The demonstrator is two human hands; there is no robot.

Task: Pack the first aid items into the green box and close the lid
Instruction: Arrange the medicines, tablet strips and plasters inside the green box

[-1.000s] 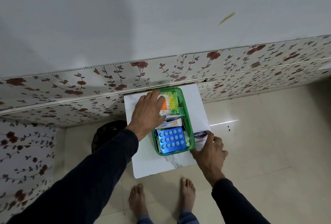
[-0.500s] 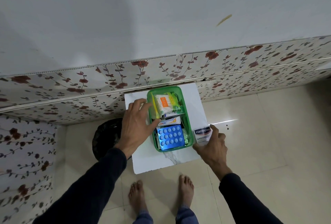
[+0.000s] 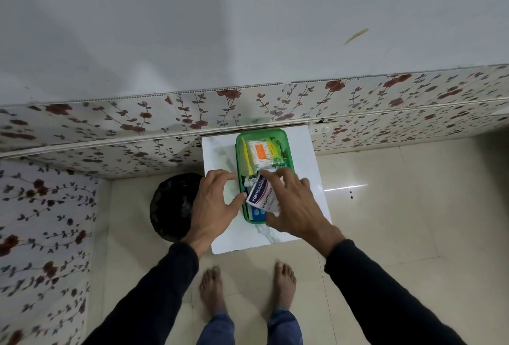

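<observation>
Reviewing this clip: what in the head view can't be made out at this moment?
- Green box near end and blue pack: mostly covered by the right hand and Hansaplast packet.
- The box's lid: nowhere in view.
- Small print on the swab pack: too small.
- Black bag: partly behind the left hand.

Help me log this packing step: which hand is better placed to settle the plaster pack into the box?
Right. The right hand already holds the plaster pack over the green box. The left hand only touches the box's left wall, probably steadying it.
</observation>
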